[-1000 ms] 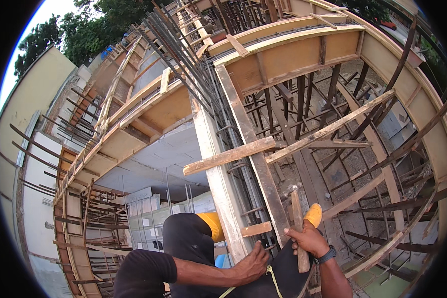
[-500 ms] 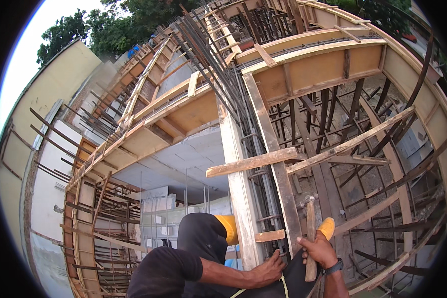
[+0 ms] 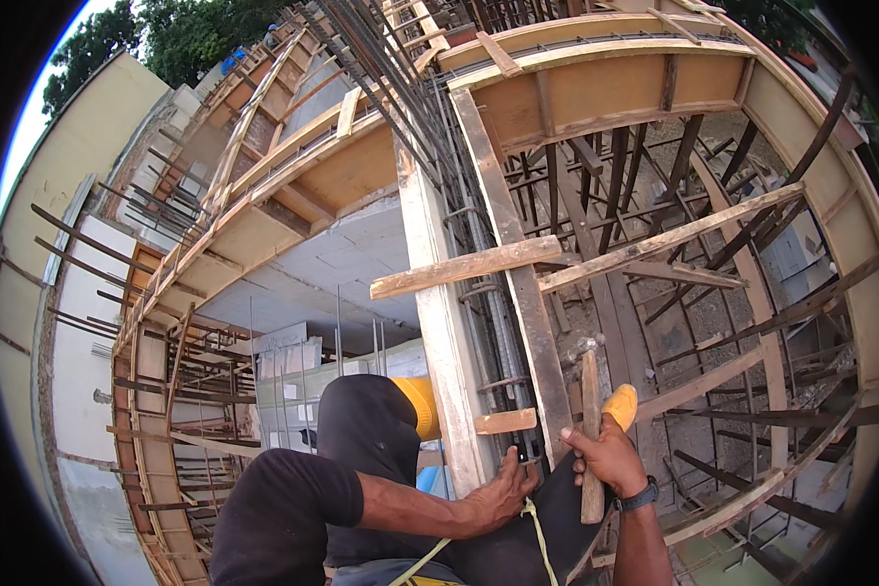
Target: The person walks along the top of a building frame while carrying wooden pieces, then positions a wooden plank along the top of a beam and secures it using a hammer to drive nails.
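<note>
My right hand [image 3: 610, 459] is wrapped round the wooden handle of a hammer [image 3: 591, 420]. The hammer stands nearly upright over my thigh, its metal head at the far end. My left hand [image 3: 503, 488] reaches across to the near end of a narrow beam form, its fingertips bent together at the gap between the boards. What they hold, if anything, is hidden. Steel reinforcing bars [image 3: 503, 337] run inside the form between a pale left board [image 3: 435, 322] and a darker right board [image 3: 518, 264]. A short wood cleat [image 3: 506, 421] bridges the boards just beyond my left hand.
A longer wood piece [image 3: 464, 267] crosses the form farther up. Yellow boots [image 3: 619, 405] show on both sides of the form. Deep openings with wooden props [image 3: 620, 186] lie on the right. A block wall [image 3: 361, 356] stands below on the left. Upright bars [image 3: 361, 59] rise ahead.
The view has tipped downward, so the form and boards sit higher and farther left in the picture. My left hand stays at the form's near end; the hammer stays in my right.
</note>
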